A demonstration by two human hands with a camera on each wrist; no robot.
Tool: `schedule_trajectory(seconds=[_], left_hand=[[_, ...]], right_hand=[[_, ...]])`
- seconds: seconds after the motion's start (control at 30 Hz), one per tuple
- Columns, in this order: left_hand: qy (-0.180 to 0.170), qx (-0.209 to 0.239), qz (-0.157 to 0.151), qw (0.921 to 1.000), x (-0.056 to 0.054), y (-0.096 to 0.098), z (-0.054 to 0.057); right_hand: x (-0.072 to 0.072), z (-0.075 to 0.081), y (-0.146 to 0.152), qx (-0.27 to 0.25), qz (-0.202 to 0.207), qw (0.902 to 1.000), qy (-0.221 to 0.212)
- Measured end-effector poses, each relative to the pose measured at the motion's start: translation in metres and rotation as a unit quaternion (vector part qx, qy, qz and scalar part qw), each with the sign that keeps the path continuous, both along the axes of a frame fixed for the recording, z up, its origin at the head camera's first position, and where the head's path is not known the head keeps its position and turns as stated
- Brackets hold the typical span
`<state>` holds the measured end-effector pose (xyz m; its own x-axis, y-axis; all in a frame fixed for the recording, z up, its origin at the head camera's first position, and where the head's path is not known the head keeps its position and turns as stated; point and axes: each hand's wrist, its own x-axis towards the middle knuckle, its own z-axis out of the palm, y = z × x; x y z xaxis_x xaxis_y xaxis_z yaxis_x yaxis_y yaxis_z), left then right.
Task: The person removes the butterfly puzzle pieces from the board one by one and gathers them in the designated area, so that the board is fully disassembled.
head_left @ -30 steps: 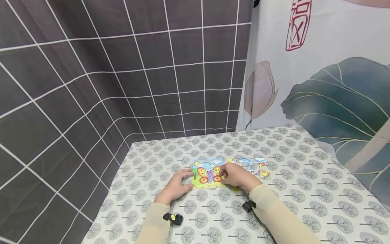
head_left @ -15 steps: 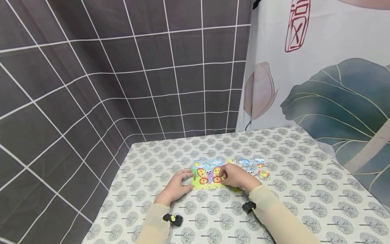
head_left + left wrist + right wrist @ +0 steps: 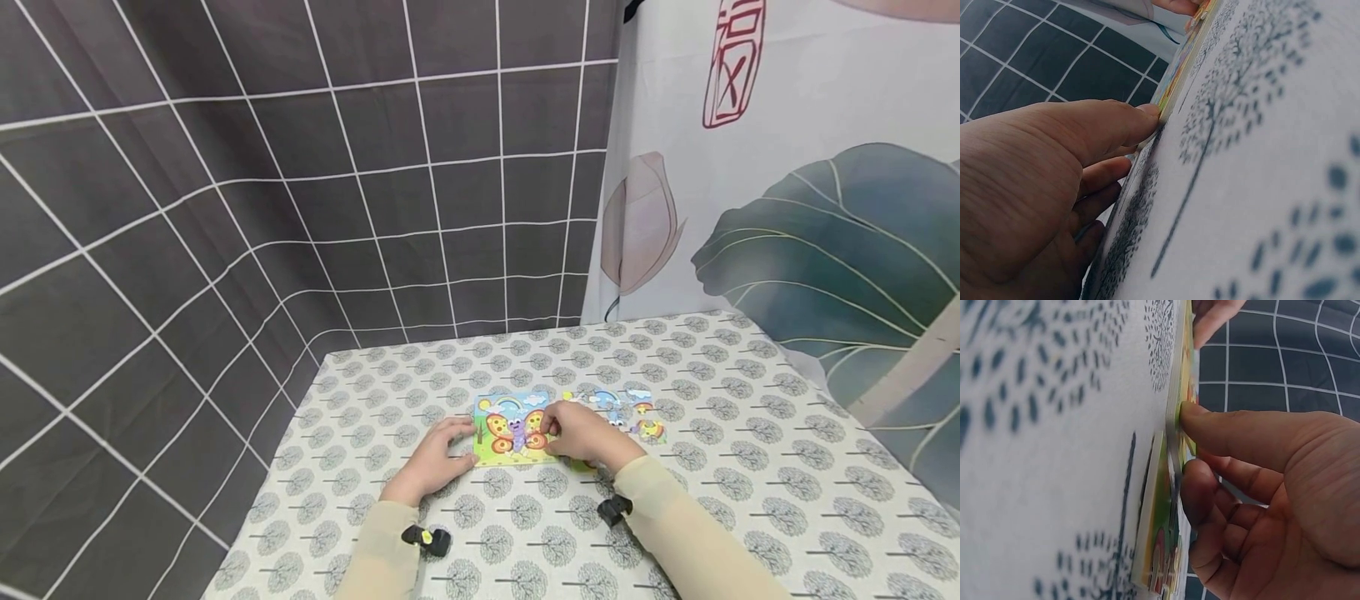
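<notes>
A butterfly jigsaw puzzle (image 3: 510, 429) lies flat on the patterned tablecloth. My left hand (image 3: 435, 460) is at its left side, thumb tip on the near corner and fingers extended along the left edge. In the left wrist view, the thumb (image 3: 1129, 122) touches the thin board edge. My right hand (image 3: 585, 433) is at the puzzle's right side, thumb and index finger pinching a puzzle piece (image 3: 1180, 409) at the edge, the other fingers curled. This hand hides much of that piece in the head view. A green-edged loose piece (image 3: 1154, 512) lies beneath the curled fingers.
Several loose puzzle pieces (image 3: 648, 429) lie right of the puzzle, partly behind the right hand. The tree-print tablecloth (image 3: 495, 542) covers the table. A dark gridded curtain (image 3: 375, 208) hangs behind and left, a white floral one (image 3: 660, 108) at the right.
</notes>
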<state>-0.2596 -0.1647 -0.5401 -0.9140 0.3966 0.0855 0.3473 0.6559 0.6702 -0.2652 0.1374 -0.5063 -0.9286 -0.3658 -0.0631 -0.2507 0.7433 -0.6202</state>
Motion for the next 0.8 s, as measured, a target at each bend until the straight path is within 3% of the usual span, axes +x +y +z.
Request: schedule_trajectory(seconds=[0.8], left_hand=[[-0.001, 0.008, -0.005, 1.0000, 0.0006, -0.0002, 0.0003]], right_hand=[[-0.0018, -0.0010, 0.0022, -0.018, 0.002, 0.9989, 0.044]])
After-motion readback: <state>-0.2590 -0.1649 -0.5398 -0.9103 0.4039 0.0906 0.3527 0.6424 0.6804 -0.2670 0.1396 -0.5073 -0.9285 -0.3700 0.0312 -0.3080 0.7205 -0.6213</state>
